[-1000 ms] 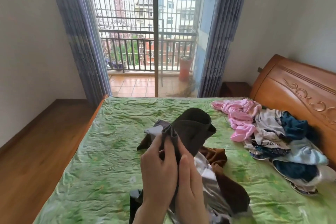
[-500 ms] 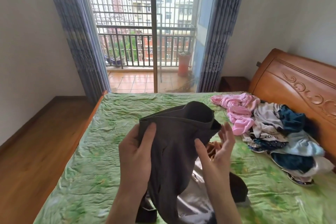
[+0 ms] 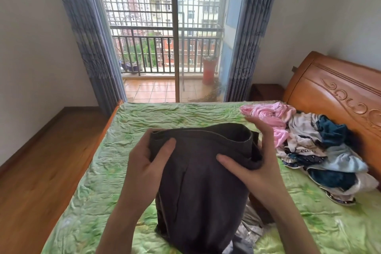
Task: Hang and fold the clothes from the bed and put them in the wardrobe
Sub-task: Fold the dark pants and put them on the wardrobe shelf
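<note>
A dark grey garment [image 3: 202, 183] is held up over the bed [image 3: 127, 130], its open waistband pinched at one end by the left hand [image 3: 148, 163] and at the other by the right hand [image 3: 253, 163], its length hanging toward the person.

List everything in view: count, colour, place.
dark garment: 1, dark grey, held up over the bed's middle
clothes pile: 1, pink, white, blue, by the headboard
silvery garment: 1, grey, on the bed under the dark one
bed sheet: 1, green
headboard: 1, carved brown wood, right
curtains: 2, blue-grey, flanking the balcony door
plant pot: 1, red, on the balcony
left hand: grips the waistband's left end
right hand: grips its right end
</note>
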The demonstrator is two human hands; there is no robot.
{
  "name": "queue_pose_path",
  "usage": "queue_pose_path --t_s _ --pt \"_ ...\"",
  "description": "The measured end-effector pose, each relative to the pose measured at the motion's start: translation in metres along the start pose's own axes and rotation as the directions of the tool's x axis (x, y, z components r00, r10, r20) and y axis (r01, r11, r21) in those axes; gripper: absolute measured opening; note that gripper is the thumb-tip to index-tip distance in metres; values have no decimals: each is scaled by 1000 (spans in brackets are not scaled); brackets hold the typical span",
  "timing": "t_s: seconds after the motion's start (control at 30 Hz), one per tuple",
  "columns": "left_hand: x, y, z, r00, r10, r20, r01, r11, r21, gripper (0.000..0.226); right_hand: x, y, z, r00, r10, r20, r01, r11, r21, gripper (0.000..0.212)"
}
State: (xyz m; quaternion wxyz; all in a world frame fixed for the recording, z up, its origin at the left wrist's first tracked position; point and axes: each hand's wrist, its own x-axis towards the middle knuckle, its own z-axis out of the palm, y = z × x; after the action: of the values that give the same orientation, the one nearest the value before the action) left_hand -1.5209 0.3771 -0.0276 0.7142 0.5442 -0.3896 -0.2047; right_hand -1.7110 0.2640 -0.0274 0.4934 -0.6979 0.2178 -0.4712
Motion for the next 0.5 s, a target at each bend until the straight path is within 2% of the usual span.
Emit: queue_pose_path --t_s 0.07,0.13,0.17,0.23,0.3,0.4,0.5 --pt "2 4 -1 1000 9 2 -9 1000 -19 10 6 -9 -14 973 -165 161 195 961 -195 78" --pt "5 8 -3 1000 20 -3 -20 999 -34 14 14 -16 -26 892 -308 331 428 812 -398 62" --pt "7 10 -3 1000 25 -2 -25 998 -56 14 19 -18 -32 864 -322 387 480 757 -443 51" --pt "11 15 -5 1000 25 4 -24 990 -137 14 28 -25 -43 849 -297 437 499 724 -477 34" --pt "14 19 -7 999 43 16 -40 986 -164 14 34 -29 -53 846 -264 463 488 731 -476 33" --pt "17 20 -11 992 127 16 -127 992 -19 9 42 -31 -61 823 -251 510 516 705 -486 35" --pt "17 22 -17 988 156 14 -156 988 2 9 44 -36 -63 782 -256 569 571 661 -486 39"
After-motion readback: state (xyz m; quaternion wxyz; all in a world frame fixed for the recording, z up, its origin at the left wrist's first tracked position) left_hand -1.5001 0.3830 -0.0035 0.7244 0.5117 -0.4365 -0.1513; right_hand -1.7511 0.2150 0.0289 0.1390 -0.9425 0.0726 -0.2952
